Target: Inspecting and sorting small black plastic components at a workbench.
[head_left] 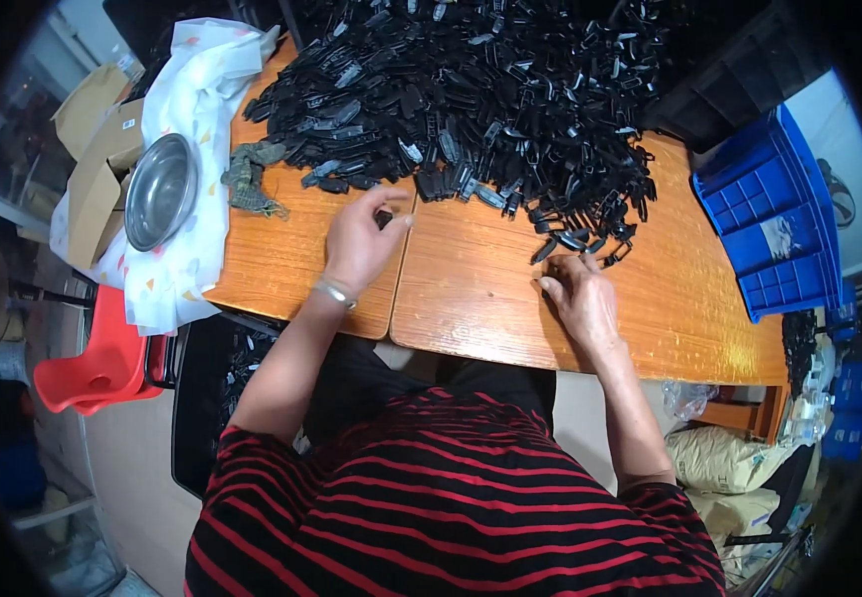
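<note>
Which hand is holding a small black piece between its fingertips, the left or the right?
The left hand pinches a small black piece; the right hand rests on the table, empty.

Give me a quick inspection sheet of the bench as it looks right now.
Surface: wooden table, two tops butted together, bare near the front edge.
Job's things: big pile of black plastic parts across the back; a few loose ones by the right hand.
Clutter: steel bowl on a white cloth; green rag beside the pile.
Hands: left hand pinches a black part at the pile's edge; right hand rests on the table, fingertips at loose parts, hold unclear.
Cables: nothing seen.
Surroundings: blue crate at right, red stool and cardboard boxes at left.
</note>
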`<state>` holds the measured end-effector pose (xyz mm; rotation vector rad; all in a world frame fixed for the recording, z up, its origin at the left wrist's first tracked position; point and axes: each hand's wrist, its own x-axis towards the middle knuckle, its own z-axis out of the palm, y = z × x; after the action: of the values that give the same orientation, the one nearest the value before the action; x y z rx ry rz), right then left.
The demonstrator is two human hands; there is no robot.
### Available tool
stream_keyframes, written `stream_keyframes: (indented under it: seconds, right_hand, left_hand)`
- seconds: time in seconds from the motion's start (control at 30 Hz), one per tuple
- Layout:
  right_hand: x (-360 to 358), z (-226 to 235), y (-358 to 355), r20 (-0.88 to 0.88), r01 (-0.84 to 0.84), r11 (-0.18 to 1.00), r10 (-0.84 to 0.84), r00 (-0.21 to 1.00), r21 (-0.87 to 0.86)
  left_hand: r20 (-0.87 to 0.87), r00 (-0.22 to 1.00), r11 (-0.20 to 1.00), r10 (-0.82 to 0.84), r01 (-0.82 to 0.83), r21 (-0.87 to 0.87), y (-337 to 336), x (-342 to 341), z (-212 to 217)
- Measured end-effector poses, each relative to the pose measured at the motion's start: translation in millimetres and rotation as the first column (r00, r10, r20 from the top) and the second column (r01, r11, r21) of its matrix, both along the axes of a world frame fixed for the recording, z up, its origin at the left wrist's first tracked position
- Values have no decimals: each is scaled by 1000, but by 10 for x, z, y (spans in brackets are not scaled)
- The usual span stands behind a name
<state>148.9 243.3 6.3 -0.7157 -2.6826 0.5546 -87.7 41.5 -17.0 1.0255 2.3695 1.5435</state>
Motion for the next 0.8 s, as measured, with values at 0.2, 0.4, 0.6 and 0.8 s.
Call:
stream_keyframes:
  seconds: [0.2, 0.4, 0.6, 0.8]
  right_hand:
    - [-432, -69, -240, -58, -214, 972, 209, 976, -94]
    - [-546, -59, -236, -129, -285, 946, 266, 955, -154]
    - [-556, -28, -246, -114, -242, 958, 226, 967, -156]
    - [-651, -48, -416, 1, -252, 963, 254, 967, -97]
  left_hand:
    - [-536, 835, 966, -122, -24, -258, 371, -240, 56]
    - [-595, 781, 946, -189, -17, -323, 385, -357, 107]
    - [-498, 840, 871, -217, -63, -487, 180, -369, 271]
    - [-385, 910, 879, -152, -54, -474, 121, -169, 383]
